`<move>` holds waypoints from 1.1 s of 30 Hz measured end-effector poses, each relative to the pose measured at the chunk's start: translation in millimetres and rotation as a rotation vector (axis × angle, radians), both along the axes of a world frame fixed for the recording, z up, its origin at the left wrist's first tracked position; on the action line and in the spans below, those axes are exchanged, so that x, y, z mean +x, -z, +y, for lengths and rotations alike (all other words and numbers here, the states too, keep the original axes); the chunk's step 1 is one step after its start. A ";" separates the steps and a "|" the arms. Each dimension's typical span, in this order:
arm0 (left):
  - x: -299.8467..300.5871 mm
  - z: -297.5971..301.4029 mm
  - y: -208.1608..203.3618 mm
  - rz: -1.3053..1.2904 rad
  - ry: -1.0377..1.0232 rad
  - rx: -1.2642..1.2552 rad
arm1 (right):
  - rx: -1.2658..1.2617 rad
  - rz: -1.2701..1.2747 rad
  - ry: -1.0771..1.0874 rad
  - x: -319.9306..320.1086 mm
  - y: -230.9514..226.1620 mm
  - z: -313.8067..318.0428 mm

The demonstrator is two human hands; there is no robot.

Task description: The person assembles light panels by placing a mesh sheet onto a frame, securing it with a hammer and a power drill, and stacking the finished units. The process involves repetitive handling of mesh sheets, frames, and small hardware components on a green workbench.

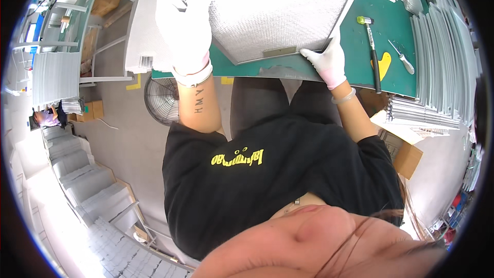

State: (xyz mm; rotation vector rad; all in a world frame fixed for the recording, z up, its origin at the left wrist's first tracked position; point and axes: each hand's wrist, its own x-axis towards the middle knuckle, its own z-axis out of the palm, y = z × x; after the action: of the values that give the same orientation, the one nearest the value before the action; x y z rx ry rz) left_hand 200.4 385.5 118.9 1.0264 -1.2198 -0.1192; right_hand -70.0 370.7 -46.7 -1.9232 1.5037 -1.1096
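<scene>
A large framed metal-mesh panel (278, 13) lies tilted over the green-topped table (355, 67), its thin metal rim along the right and near sides. My right hand (329, 64), in a white glove, grips the panel's near right corner, thumb on the near rim and the other fingers along the right side. A small flat metal strip (280, 51) sits on that near rim. At the panel's left, my white-gloved left hand (188, 28) reaches forward over pale mesh sheets (144, 36). Glare washes out its fingers, so their grip is unclear.
Right of the panel lie a rubber mallet (371, 46), a yellow tool (382, 67) and a screwdriver (404, 59). Stacked metal frames (437, 56) line the table's right side. A floor fan (162, 100) stands below the left edge; a person (49, 117) is far left.
</scene>
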 end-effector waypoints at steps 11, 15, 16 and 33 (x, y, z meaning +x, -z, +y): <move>12.6 21.3 12.6 -0.106 -0.054 -0.016 | -0.081 -0.262 -0.492 -65.2 -100.3 -64.3; 14.9 38.3 21.4 -0.168 -0.166 -0.144 | -0.268 -0.603 -0.444 -42.9 -171.0 -54.1; 17.1 43.2 27.4 -0.219 -0.155 -0.166 | -0.312 -0.494 -0.402 -46.2 -161.8 -55.2; -2.8 51.8 28.7 0.001 0.224 -0.084 | -0.773 -0.658 -0.187 -22.6 -178.0 -15.6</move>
State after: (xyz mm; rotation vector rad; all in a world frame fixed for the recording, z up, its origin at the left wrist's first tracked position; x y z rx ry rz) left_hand 197.7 437.3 90.2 0.8149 -1.3257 -0.2399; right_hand -92.6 355.1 131.3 -1.7645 0.5518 -2.1618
